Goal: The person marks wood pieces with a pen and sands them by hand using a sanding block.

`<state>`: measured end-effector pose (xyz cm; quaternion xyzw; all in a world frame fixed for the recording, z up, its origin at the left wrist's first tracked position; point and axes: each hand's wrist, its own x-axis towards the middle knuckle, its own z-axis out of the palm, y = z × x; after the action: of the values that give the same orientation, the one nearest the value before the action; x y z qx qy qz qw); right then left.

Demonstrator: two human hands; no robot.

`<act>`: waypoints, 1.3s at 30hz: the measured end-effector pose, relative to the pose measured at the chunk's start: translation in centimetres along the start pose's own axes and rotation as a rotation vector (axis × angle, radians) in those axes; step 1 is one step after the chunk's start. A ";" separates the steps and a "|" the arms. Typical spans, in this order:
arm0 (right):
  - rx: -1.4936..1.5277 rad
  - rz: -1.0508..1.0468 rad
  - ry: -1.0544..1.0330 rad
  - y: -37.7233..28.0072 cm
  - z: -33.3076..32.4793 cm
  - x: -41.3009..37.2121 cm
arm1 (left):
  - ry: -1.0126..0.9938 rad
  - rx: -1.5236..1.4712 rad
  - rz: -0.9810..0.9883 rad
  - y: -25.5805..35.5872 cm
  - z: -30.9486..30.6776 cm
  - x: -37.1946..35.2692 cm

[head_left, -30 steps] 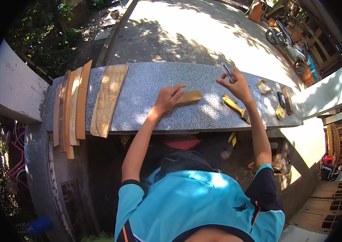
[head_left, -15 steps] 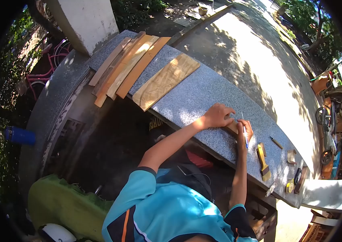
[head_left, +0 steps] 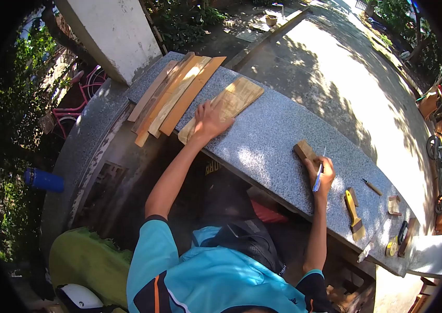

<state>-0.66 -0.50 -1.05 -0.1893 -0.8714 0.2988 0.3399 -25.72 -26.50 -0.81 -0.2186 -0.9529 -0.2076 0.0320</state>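
My left hand [head_left: 212, 121] lies with spread fingers on the wide light wooden board [head_left: 237, 99], near its left part. At the right, my right hand [head_left: 325, 175] has its fingers closed around a blue-and-white pen [head_left: 318, 179]. The thumb of that hand reaches to the near end of a small wooden block [head_left: 305, 149], which rests on the speckled stone slab [head_left: 270, 133]. Beside the wide board, several narrow wooden strips [head_left: 179, 96] lie side by side.
Right of my right hand lie a yellow-handled brush [head_left: 354, 214], a thin tool [head_left: 372, 187], a small clear holder [head_left: 394, 205] and a yellow tape roll [head_left: 391, 247]. A white pillar [head_left: 114, 39] stands at the slab's far left. A blue cylinder [head_left: 44, 179] is further left.
My left hand has left the small block and moved left onto the wide board. My right hand still has the pen beside the block. The view has shifted slightly.
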 end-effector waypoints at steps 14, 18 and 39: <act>0.136 -0.115 0.209 0.2 -2.6 4.5 | -0.272 -0.263 0.938 16.2 5.5 -5.7; 0.078 -0.021 -0.169 3.2 -1.0 6.5 | -0.273 -0.310 1.029 18.8 6.2 -6.5; 0.421 0.389 0.255 4.9 -0.3 6.3 | -0.104 -0.205 0.753 20.8 5.4 -0.2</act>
<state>-4.24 6.70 -1.05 -0.3140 -0.6880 0.5061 0.4147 -16.42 -7.36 2.17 -0.5652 -0.7807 -0.2640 0.0359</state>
